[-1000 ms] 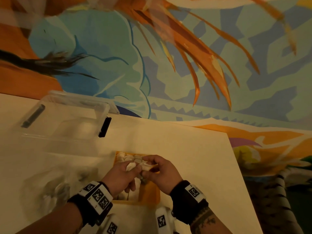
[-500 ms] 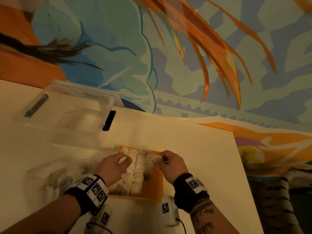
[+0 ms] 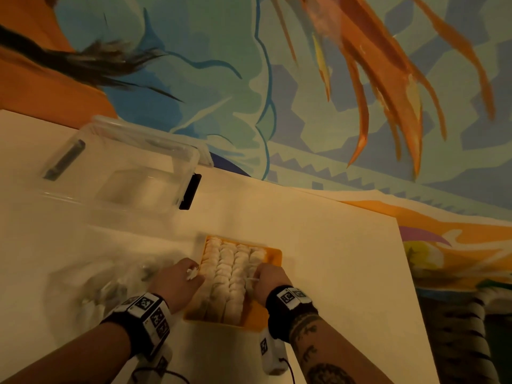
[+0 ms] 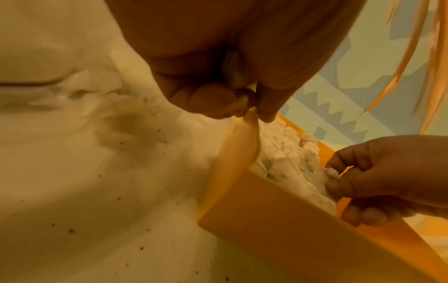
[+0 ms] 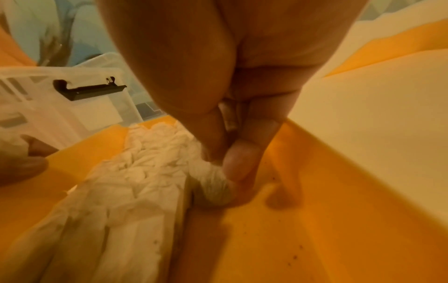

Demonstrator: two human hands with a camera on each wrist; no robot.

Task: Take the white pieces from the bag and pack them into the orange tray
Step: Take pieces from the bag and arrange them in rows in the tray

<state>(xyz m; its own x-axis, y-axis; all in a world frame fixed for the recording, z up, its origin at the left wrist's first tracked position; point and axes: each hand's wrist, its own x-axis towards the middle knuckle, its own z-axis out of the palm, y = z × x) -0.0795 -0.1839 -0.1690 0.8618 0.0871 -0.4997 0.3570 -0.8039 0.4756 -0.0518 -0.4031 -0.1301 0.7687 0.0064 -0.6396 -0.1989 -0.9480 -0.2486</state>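
- Against the right end of the packed rows, a small white crumpled piece (image 5: 214,188) sits pinched between the right hand (image 3: 273,281)'s thumb and fingers (image 5: 238,162), low over the bare floor of the shallow orange plastic tray (image 5: 339,220).
- Beside it, the other white pieces (image 3: 227,275) lie in long rows running away from the person; the open strip lies on the right side, directly under that hand, so the right hand looks nearer to the next slot.
- At the tray's left wall (image 4: 238,145), the left hand (image 3: 177,284) curls its fingers and pinches the rim; a white scrap shows at its fingertips, and whether it is a held piece I cannot tell.
- Left of the tray, the clear plastic bag (image 3: 105,284) lies blurred on the cream bench (image 3: 318,245).
- Farther back stands a clear plastic box with a black latch (image 3: 124,173).
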